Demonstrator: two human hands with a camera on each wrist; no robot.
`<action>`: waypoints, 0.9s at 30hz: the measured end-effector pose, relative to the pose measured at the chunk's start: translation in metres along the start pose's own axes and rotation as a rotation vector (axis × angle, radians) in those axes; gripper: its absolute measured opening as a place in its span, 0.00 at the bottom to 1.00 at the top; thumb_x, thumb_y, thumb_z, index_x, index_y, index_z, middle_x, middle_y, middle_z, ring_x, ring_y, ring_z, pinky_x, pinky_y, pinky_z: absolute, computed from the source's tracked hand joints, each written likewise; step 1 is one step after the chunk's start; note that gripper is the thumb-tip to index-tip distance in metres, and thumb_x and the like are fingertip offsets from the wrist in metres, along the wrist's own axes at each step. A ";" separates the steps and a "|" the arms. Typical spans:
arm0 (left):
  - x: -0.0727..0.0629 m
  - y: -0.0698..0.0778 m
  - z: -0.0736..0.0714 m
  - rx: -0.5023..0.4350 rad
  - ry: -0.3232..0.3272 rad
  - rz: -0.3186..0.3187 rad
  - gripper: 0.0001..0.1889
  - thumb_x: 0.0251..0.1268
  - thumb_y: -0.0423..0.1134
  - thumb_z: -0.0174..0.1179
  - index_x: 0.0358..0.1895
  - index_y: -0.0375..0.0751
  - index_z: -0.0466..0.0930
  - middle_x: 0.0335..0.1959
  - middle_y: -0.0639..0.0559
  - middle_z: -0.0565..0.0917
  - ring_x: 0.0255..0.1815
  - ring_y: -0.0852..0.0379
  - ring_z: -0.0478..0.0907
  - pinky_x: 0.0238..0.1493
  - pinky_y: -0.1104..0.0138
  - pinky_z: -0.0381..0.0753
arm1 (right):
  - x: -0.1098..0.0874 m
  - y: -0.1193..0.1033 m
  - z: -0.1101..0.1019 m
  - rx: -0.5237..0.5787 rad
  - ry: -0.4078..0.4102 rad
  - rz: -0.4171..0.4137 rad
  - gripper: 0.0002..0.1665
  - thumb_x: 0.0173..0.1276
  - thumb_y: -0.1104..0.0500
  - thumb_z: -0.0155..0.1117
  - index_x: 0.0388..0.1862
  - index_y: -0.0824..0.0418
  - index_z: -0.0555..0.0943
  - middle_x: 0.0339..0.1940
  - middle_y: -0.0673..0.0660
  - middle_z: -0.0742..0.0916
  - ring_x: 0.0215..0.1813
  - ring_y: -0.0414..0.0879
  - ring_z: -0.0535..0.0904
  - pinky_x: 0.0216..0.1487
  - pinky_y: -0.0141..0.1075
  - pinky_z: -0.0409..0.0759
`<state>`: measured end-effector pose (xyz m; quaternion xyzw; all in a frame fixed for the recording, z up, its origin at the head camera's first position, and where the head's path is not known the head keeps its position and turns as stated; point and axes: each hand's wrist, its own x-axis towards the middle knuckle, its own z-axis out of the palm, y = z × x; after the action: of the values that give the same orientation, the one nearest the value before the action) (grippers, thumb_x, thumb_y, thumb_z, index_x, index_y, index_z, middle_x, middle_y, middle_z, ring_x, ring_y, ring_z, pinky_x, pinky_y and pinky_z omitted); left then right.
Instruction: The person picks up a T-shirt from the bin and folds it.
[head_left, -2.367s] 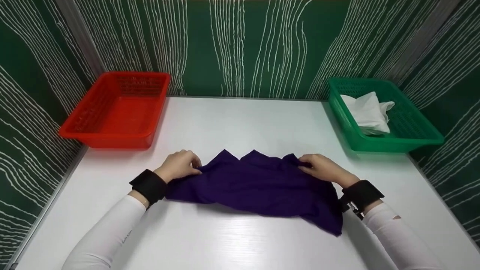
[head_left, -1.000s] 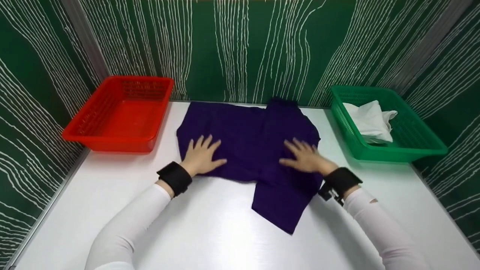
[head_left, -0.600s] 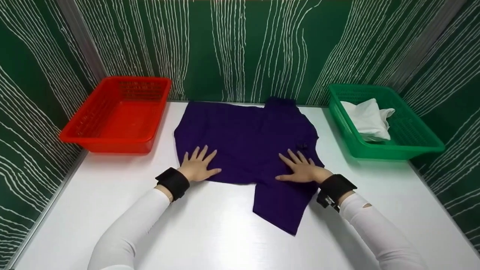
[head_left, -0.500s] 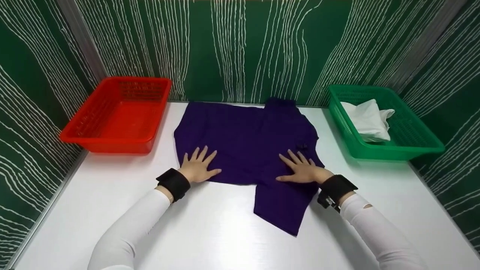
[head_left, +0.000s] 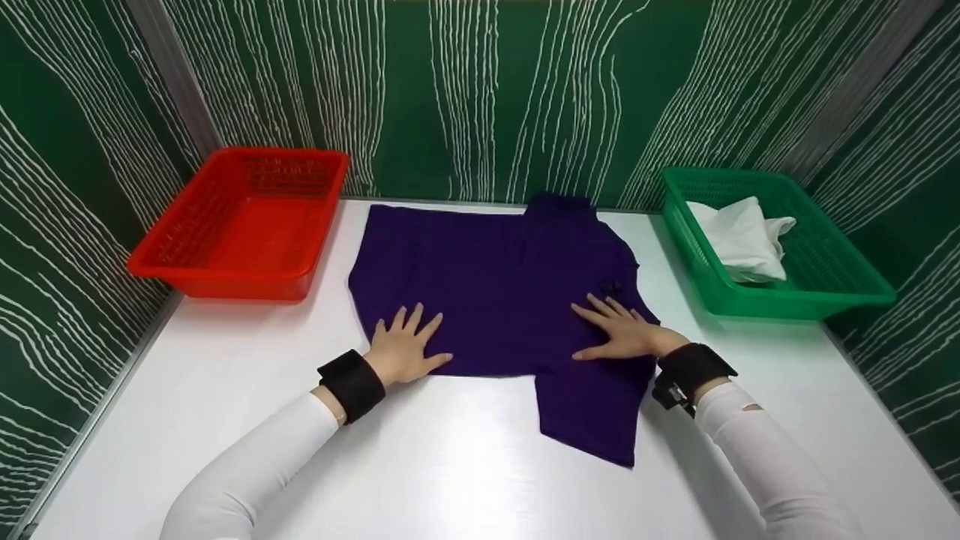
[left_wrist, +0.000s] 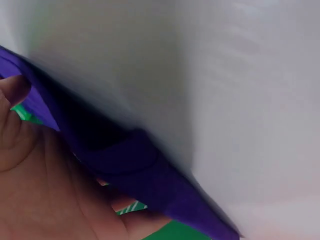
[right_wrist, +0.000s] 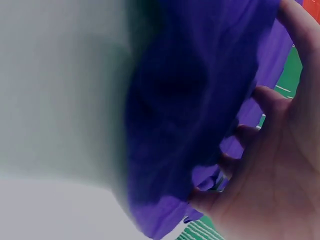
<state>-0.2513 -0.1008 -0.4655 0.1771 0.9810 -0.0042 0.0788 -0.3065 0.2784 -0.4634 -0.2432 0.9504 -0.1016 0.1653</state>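
A dark purple short-sleeved shirt (head_left: 487,285) lies spread on the white table, hem to the left and neck end to the right. One sleeve points toward the front edge, the other toward the back wall. My left hand (head_left: 401,351) rests on the shirt's near hem corner, fingers straight and spread. On the chest part near the neck edge, my right hand (head_left: 619,334) lies with spread fingers. A small dark patch (head_left: 611,286) shows on the cloth just beyond its fingertips. Both wrist views show the palm side, with the shirt's edge (left_wrist: 150,175) against the fingers.
A red plastic basket (head_left: 247,281) stands at the back left with nothing in it. At the back right, a green basket (head_left: 802,307) holds a crumpled white cloth (head_left: 742,240). Green walls with white streaks (head_left: 465,97) enclose the table (head_left: 450,465) on three sides.
The shirt, earlier bunched and pinched in both hands, now lies flat under open palms. In the last half second the near sleeve has swung right and the near edge has come slightly closer.
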 end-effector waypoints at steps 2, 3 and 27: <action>-0.001 -0.002 -0.001 0.006 -0.002 0.030 0.39 0.59 0.68 0.34 0.70 0.51 0.45 0.69 0.40 0.48 0.67 0.39 0.44 0.60 0.44 0.49 | -0.002 -0.005 0.001 -0.023 0.015 0.001 0.54 0.51 0.28 0.54 0.71 0.50 0.48 0.71 0.62 0.47 0.68 0.64 0.38 0.57 0.65 0.40; -0.001 -0.003 -0.001 0.002 -0.006 0.051 0.40 0.59 0.68 0.35 0.70 0.50 0.46 0.69 0.40 0.48 0.67 0.40 0.44 0.61 0.45 0.48 | -0.003 -0.009 0.002 -0.037 0.025 -0.004 0.54 0.51 0.28 0.53 0.71 0.51 0.49 0.70 0.63 0.48 0.67 0.65 0.39 0.57 0.65 0.40; -0.001 -0.003 0.012 0.340 0.309 0.333 0.28 0.64 0.56 0.45 0.65 0.49 0.60 0.60 0.39 0.67 0.55 0.42 0.68 0.45 0.55 0.74 | -0.030 -0.043 0.022 -0.104 -0.035 -0.016 0.64 0.38 0.19 0.51 0.71 0.42 0.41 0.71 0.55 0.42 0.68 0.62 0.36 0.53 0.69 0.42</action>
<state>-0.2495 -0.1044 -0.4776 0.3450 0.9240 -0.1286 -0.1031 -0.2555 0.2535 -0.4643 -0.2607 0.9494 -0.0493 0.1681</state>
